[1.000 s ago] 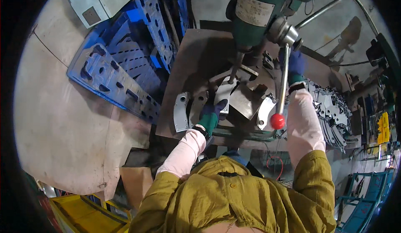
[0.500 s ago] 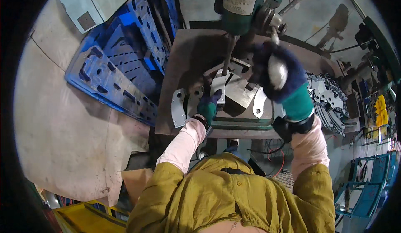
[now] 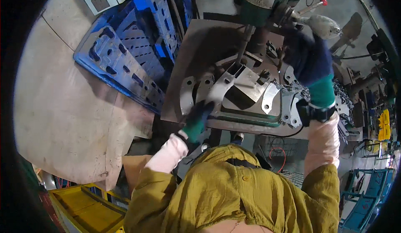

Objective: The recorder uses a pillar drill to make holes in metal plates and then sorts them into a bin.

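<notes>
My left hand (image 3: pixel 199 117), in a dark blue and green glove, grips the lower end of a curved metal plate (image 3: pixel 220 90). The plate's holed upper end lies at a metal fixture block (image 3: pixel 252 85), close below the spindle (image 3: pixel 245 45) of a green drill press (image 3: pixel 260 1). My right hand (image 3: pixel 311 59), gloved alike, is beside and below a wrapped lever handle (image 3: pixel 325 27); motion smears its fingers, so whether it touches the handle is unclear. Two curved plates, a left one (image 3: pixel 187 96) and another (image 3: pixel 204 88), rest left of the block. One more plate (image 3: pixel 270 98) leans on its right.
Blue plastic pallets (image 3: pixel 121 61) stand left of the worktable (image 3: pixel 196 36), beside a large pale board (image 3: pixel 75 107). Many metal pieces (image 3: pixel 342 101) are heaped at the table's right. A red-knobbed lever (image 3: pixel 323 2) juts from the press. A yellow frame (image 3: pixel 83 210) is at lower left.
The wrapped handle has swung up and away to the right, with my right hand moving the same way. My left hand has drawn the plate back toward me and tilted it.
</notes>
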Demonstrator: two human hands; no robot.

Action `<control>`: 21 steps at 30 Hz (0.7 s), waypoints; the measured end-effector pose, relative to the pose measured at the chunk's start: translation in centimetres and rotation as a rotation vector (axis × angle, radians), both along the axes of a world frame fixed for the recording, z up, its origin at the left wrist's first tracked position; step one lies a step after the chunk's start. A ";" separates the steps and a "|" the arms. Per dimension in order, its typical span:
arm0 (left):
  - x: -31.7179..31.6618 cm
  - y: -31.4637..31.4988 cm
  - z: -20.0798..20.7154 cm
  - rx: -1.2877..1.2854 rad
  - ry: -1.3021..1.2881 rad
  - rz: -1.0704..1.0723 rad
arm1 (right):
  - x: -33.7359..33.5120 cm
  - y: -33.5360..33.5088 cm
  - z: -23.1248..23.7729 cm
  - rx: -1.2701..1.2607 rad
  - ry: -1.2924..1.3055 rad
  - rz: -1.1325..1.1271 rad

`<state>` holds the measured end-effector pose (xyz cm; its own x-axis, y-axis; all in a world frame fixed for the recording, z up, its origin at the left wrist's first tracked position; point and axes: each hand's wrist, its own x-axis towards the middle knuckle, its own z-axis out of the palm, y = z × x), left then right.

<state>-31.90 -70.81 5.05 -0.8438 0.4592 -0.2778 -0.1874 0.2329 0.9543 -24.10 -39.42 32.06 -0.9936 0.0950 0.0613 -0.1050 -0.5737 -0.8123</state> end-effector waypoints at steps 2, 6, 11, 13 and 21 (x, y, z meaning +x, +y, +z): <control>-0.9 -4.1 -2.4 -0.277 0.232 0.149 | 1.2 1.3 -5.7 0.127 -0.123 -0.203; -1.3 -6.5 -0.5 -0.396 0.049 0.397 | 6.1 0.7 -15.5 0.502 -0.346 -0.364; -3.1 -7.7 -8.7 0.042 -0.055 0.534 | 8.9 -0.2 -25.2 1.069 -0.468 -0.658; -3.0 -7.1 -10.4 0.199 -0.046 0.578 | 9.9 -1.7 -25.3 1.663 -0.517 -0.674; -2.7 -3.5 -9.3 -0.268 0.436 0.480 | 10.3 -2.4 -28.9 2.068 -0.486 -0.293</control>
<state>-34.57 -74.29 -4.24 -0.9963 -0.0286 0.0806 0.0586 0.4578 0.8871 -13.79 -41.83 3.19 -0.9316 0.3582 0.0624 0.3536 0.9325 -0.0734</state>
